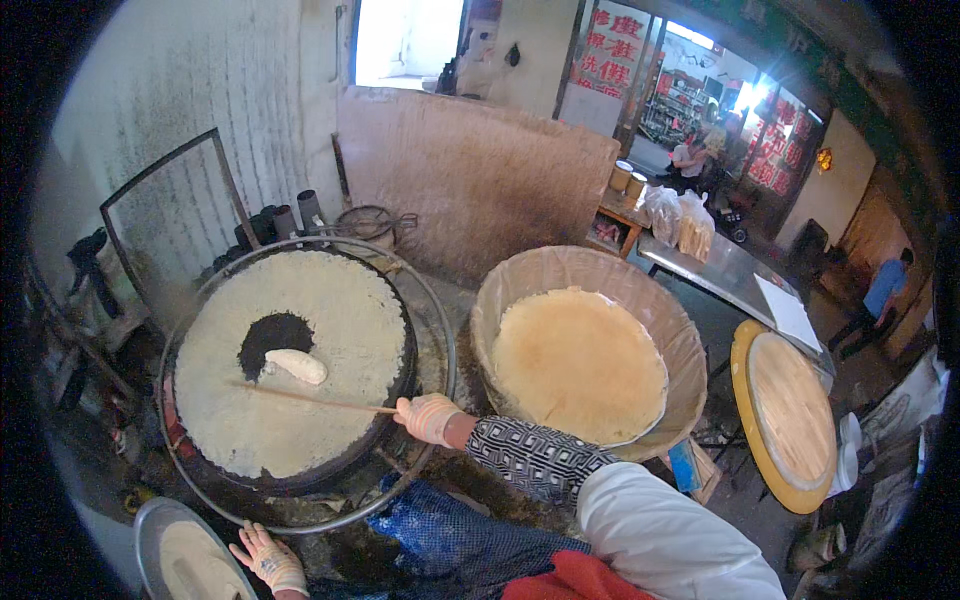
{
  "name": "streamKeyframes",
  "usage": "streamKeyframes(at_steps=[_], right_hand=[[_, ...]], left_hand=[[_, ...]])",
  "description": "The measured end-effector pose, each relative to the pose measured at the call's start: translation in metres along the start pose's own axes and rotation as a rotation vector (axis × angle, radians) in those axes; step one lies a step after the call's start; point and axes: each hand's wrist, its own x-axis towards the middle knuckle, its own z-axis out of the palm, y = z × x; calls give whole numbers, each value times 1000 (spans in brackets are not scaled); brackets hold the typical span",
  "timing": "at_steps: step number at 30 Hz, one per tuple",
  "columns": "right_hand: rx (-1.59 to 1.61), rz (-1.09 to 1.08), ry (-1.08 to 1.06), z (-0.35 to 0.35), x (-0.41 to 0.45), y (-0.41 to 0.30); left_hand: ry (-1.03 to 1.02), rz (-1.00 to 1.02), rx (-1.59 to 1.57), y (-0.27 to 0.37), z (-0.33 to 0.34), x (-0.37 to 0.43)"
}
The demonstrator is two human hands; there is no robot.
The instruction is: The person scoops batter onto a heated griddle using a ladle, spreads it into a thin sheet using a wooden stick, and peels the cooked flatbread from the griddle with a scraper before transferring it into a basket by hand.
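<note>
My right hand [430, 420], in a striped knit glove, grips a thin wooden stick [322, 398] reaching across the round griddle [406, 360]. Pale batter [217, 315] coats most of the griddle, with a bare dark patch [274, 334] around the middle. Beside that patch lies a pale, oblong lump of dough or batter [298, 366], a little beyond the stick's far part. My left hand [271, 559], also gloved, has its fingers apart and appears empty. It is between the metal ring [360, 515] around the griddle and a metal basin [142, 536] of pale batter; contact with either is unclear.
A large lined basket [682, 360] to the right holds a stack of thin round flatbreads [581, 360]. Farther right are a yellow-rimmed round board [742, 375] and a metal table [720, 262] with filled plastic bags [694, 225]. Two people are in the background. A low wall [480, 172] stands behind.
</note>
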Motion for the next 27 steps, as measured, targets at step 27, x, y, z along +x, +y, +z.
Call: streamKeyframes(at_steps=[27], right_hand=[[20,186,76,-7,14,19]], left_hand=[[94,431,-111,102,-31,-57]])
